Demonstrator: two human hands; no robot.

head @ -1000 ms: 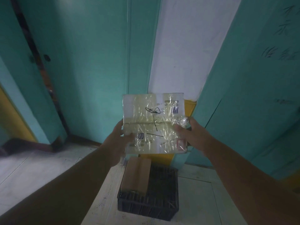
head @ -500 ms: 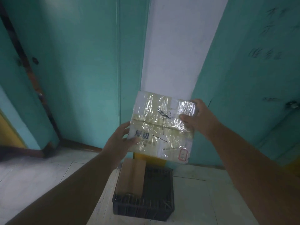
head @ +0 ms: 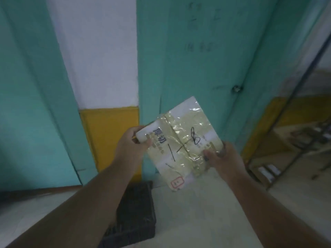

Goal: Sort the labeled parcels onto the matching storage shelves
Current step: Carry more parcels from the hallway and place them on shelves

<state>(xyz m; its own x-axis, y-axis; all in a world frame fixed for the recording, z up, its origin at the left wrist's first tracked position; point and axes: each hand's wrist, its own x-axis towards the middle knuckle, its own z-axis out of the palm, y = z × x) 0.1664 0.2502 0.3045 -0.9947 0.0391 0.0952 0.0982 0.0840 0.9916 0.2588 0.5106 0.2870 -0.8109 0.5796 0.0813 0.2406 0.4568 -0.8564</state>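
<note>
— Left hand (head: 133, 140) first: what is it doing?

— Its fingers curl round the far-left corner of the parcel (head: 180, 142), thumb on the taped face. The right hand (head: 221, 156) pinches the right edge, thumb on top, fingers underneath and hidden. The parcel sits in the air between them, tilted, above the floor (head: 197, 212) and in front of the teal door (head: 197, 59).

— Anything hard to make out?

— Plenty. The left forearm covers much of the black crate (head: 141, 208) on the floor at the near left, so I cannot tell what is inside. The shelves (head: 290, 149) at the far right are cut off by the edge and blurred; flat pale things lie on them, but I cannot say what.

— And the room?

— Pale tiled floor, teal doors and panels, a white wall strip (head: 96, 51) with a yellow band (head: 111, 136) at its base. A small round knob (head: 236, 88) sits on the door.

— Any writing?

— Two blue printed characters near the left hand, too blurred to trust. Black pen strokes cross the middle, with a looped mark like an 8. A red square stamp marks the near corner, illegible. Faint scrawls on the door cannot be read.
</note>
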